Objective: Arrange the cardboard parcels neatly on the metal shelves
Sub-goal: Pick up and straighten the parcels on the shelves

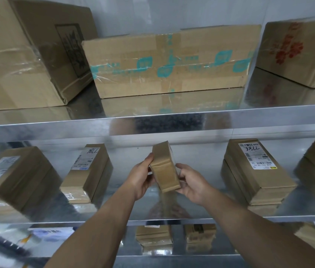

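Cardboard under clear tape, the small parcel [165,169] is held tilted on a narrow edge just above the middle shelf [212,207]. The left hand [142,177] curls against one broad face and the right hand [192,185] cups the other face and the lower corner. Set down standing like this it would probably topple, and the glossy metal looks slick enough to let it skid askew. Raised carelessly, its top could knock the front lip of the upper shelf [56,130] close above. A labelled parcel [90,171] lies to the left and a stack of parcels [257,176] to the right, both apart from the hands.
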The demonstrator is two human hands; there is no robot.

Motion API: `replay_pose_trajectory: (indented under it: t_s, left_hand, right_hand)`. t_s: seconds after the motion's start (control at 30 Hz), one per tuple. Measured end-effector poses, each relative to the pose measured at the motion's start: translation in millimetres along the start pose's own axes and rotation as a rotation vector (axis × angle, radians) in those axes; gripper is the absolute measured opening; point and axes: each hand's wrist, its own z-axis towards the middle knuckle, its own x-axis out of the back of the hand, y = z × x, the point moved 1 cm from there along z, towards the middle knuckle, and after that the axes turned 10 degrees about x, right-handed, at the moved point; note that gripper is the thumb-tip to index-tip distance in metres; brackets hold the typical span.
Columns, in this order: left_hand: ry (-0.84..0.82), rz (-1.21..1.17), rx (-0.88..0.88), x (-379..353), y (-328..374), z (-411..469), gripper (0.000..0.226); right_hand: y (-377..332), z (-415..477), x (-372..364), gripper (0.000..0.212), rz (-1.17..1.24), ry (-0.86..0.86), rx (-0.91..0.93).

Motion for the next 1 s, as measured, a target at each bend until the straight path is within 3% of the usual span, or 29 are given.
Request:
replay_pose_trajectory:
  t_s: [0.1, 0.83, 1.0]
  left_hand:
    - [-0.024, 0.005, 0.001, -0.5, -1.9, 1.4, 0.040]
    - [-0.064, 0.034, 0.046, 2.4, -10.9, -9.4, 0.031]
    - [-0.061, 0.025, 0.059, 0.4, -14.2, -12.0, 0.033]
  right_hand:
    - [2.7, 4.9, 1.8, 0.051, -0.047, 0.016, 0.005]
    - [5.9, 1.1, -2.7, 0.054, -0.161, -0.046, 0.032]
    - [6.2, 2.0, -4.1, 0.032, -0.125, -0.042, 0.030]
